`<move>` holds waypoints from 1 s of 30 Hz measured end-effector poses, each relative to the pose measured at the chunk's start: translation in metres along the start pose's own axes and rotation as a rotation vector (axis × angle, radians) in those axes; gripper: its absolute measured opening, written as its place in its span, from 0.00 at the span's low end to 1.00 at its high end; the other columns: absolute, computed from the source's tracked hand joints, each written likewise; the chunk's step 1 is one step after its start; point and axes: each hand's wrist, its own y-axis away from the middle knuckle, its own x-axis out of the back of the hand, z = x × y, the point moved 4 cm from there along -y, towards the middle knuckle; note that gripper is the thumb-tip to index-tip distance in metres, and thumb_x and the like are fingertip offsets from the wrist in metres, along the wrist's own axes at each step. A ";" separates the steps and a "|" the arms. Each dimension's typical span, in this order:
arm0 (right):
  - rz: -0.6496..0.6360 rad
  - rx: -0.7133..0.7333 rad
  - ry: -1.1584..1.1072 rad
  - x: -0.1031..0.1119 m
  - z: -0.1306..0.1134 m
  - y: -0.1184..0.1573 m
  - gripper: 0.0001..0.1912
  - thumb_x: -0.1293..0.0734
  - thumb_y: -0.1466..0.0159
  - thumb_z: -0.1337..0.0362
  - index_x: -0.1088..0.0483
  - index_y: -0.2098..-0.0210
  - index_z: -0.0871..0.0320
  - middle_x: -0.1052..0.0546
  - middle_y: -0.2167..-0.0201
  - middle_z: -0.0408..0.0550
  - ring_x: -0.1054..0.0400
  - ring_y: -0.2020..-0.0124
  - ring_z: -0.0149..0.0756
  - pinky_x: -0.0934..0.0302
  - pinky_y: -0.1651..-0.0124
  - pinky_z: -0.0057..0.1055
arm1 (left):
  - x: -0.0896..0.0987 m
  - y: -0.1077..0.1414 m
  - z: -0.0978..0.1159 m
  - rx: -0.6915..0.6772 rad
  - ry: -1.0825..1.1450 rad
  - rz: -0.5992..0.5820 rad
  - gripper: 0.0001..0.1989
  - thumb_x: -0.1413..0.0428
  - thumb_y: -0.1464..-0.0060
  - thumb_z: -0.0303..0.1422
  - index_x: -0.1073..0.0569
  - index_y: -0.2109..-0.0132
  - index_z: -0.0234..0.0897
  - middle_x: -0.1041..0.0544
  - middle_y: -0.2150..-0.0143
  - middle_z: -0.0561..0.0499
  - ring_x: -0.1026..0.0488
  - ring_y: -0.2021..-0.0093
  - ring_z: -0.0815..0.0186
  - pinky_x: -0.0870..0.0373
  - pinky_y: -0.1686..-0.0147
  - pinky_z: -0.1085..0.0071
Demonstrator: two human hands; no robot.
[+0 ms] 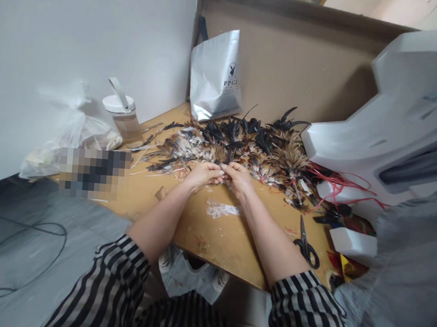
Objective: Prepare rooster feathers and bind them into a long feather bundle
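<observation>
My left hand (pixel 205 175) and my right hand (pixel 238 177) meet above the table, their fingertips pinched close together. A dark feather (pixel 233 148) rises from between the fingers; its lower end is hidden by them. Just beyond the hands spreads a heap of brown, white and black feathers (pixel 190 143), some bundled into tufts. A crumpled strip of clear plastic (pixel 222 210) lies on the table between my forearms. Black-handled scissors (pixel 306 246) rest to the right of my right forearm.
A silver bag (pixel 213 77) stands behind the feathers. At the left are a lidded drink container (pixel 123 113) and a white plastic bag (pixel 81 127). Red cords (pixel 341 186) and white foam pieces (pixel 337 137) crowd the right side. The wooden table (pixel 212 243) has its edge near my body.
</observation>
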 end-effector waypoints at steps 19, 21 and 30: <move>-0.065 0.406 1.590 -0.023 0.003 0.023 0.12 0.40 0.41 0.60 0.28 0.64 0.56 0.27 0.63 0.51 0.33 0.64 0.38 0.44 0.62 0.31 | 0.027 -0.007 0.015 -0.201 0.304 0.271 0.08 0.38 0.60 0.25 0.29 0.70 0.29 0.25 0.75 0.50 0.32 0.79 0.78 0.38 0.81 0.84; -0.037 0.398 1.511 -0.020 0.004 0.018 0.10 0.40 0.42 0.62 0.28 0.69 0.57 0.26 0.67 0.50 0.33 0.66 0.37 0.44 0.63 0.30 | 0.027 -0.007 0.015 -0.201 0.296 0.262 0.09 0.37 0.60 0.26 0.29 0.71 0.29 0.26 0.75 0.50 0.32 0.79 0.78 0.39 0.82 0.84; 0.072 -0.028 0.174 0.015 0.000 -0.005 0.10 0.31 0.55 0.61 0.33 0.75 0.59 0.38 0.88 0.35 0.50 0.87 0.22 0.57 0.84 0.21 | 0.022 -0.005 0.013 -0.118 0.305 0.223 0.06 0.40 0.57 0.24 0.29 0.69 0.29 0.24 0.74 0.49 0.29 0.79 0.76 0.36 0.81 0.84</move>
